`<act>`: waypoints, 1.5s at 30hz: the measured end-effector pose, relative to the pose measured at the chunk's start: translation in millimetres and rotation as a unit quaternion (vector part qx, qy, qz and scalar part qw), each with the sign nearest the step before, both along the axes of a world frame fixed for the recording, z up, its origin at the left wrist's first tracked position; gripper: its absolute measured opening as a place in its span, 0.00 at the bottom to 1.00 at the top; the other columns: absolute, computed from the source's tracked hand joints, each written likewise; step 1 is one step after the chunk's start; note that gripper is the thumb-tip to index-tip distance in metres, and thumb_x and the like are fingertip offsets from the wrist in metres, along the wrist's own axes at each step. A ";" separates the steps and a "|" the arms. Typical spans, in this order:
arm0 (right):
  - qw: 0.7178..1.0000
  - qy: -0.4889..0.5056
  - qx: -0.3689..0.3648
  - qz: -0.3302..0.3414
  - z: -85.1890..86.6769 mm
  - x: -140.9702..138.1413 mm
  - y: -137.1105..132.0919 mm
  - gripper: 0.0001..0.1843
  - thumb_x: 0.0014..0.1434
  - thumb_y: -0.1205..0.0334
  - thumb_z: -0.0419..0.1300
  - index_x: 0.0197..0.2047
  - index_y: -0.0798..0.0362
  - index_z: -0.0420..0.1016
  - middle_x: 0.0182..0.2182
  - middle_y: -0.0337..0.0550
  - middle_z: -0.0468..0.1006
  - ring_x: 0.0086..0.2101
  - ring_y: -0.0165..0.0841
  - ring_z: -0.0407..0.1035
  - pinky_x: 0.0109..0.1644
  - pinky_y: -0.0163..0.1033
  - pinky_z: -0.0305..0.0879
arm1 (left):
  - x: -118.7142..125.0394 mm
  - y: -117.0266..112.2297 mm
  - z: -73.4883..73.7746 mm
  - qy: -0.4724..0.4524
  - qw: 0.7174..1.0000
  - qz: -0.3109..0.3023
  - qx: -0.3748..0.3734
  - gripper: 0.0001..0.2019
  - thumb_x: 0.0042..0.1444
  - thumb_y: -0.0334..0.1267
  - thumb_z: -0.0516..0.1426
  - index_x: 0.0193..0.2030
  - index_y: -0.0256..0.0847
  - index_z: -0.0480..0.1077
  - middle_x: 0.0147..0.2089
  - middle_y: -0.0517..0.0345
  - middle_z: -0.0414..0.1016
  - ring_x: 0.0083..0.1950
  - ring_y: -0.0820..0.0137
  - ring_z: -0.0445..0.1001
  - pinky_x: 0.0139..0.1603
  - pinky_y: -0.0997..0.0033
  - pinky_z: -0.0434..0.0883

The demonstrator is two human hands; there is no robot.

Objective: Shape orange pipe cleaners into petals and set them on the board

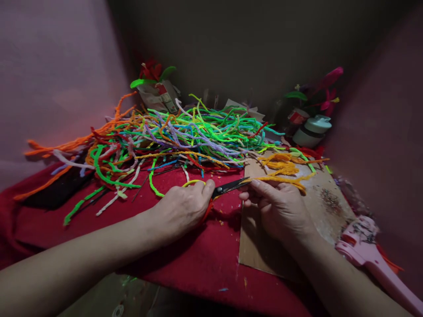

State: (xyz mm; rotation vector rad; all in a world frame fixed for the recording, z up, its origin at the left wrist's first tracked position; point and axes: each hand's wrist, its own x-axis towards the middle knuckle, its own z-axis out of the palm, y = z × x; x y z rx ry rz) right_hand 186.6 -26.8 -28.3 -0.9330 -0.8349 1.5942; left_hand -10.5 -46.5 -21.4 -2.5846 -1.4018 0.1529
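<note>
My left hand point(185, 204) is closed around the handles of a pair of scissors point(229, 188), whose dark blades point right. The blade tips reach the fingertips of my right hand point(280, 204). Pinched in those fingers is an orange-yellow pipe cleaner point(284, 178), running right from the blade tips. Whether the blades touch it I cannot tell. Just behind my right hand, a bundle of orange-yellow pipe cleaners point(280, 164) lies on a brown board point(254, 240).
A big heap of coloured pipe cleaners point(198, 132) spreads across the back of the red cloth point(198, 264). Fluffy flowers point(152, 72) stand behind it at left. A light-blue lidded jar point(312, 130) is at the back right, a pink tool point(366, 246) at the right edge.
</note>
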 end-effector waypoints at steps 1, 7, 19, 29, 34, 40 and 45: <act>1.000 -0.002 0.002 0.000 -0.1 0.0 -0.1 0.08 0.43 0.62 0.67 0.26 0.58 0.77 0.21 0.43 0.77 0.22 0.30 0.72 0.23 0.31 0.68 | 0.6 -0.7 -0.2 0.002 1.000 0.001 0.002 0.13 0.57 0.26 0.42 0.48 0.32 0.57 0.33 0.51 0.68 0.30 0.66 0.72 0.22 0.71 0.68; 1.000 -0.013 0.001 -0.005 -0.5 0.2 -0.6 0.06 0.44 0.63 0.67 0.25 0.57 0.76 0.21 0.42 0.77 0.22 0.30 0.71 0.22 0.31 0.66 | 0.9 -4.3 -2.4 0.006 1.000 -0.004 0.018 0.14 0.57 0.25 0.42 0.49 0.31 0.56 0.29 0.56 0.67 0.25 0.66 0.71 0.19 0.70 0.66; 0.996 -0.069 0.057 -0.013 -5.4 0.6 -2.5 0.07 0.47 0.61 0.66 0.28 0.57 0.78 0.21 0.42 0.78 0.21 0.28 0.70 0.26 0.33 0.67 | -3.0 -1.9 -8.3 0.020 0.998 -0.018 0.063 0.16 0.55 0.23 0.43 0.51 0.30 0.57 0.33 0.52 0.68 0.28 0.68 0.71 0.22 0.71 0.68; 0.995 -0.079 0.067 -0.005 -5.5 0.0 -4.2 0.07 0.48 0.61 0.65 0.28 0.56 0.77 0.22 0.43 0.78 0.22 0.30 0.71 0.27 0.34 0.67 | -2.4 -5.9 -3.2 0.022 0.999 -0.014 0.037 0.14 0.56 0.24 0.43 0.49 0.30 0.57 0.32 0.53 0.67 0.27 0.69 0.71 0.22 0.72 0.68; 0.993 -0.088 0.079 -0.014 -3.4 -0.7 -3.8 0.06 0.49 0.62 0.64 0.26 0.57 0.77 0.21 0.42 0.77 0.21 0.28 0.70 0.27 0.33 0.66 | -2.5 -6.7 -1.7 0.027 0.999 -0.016 0.025 0.14 0.56 0.24 0.43 0.50 0.31 0.58 0.31 0.54 0.68 0.27 0.68 0.72 0.21 0.73 0.68; 0.987 -0.115 0.099 -0.054 4.8 0.9 -3.1 0.04 0.49 0.64 0.64 0.27 0.56 0.77 0.21 0.41 0.78 0.21 0.28 0.70 0.26 0.32 0.67 | -8.3 -1.6 -6.6 -0.005 0.999 -0.005 0.047 0.17 0.56 0.25 0.45 0.53 0.31 0.55 0.35 0.51 0.70 0.32 0.66 0.73 0.26 0.69 0.71; 0.990 -0.099 0.090 -0.052 2.8 0.3 -2.3 0.05 0.48 0.63 0.64 0.27 0.57 0.77 0.20 0.42 0.77 0.21 0.29 0.70 0.25 0.34 0.67 | -9.2 -0.3 -5.7 -0.009 0.997 -0.002 0.077 0.18 0.56 0.25 0.45 0.54 0.30 0.55 0.34 0.51 0.68 0.30 0.66 0.71 0.24 0.68 0.70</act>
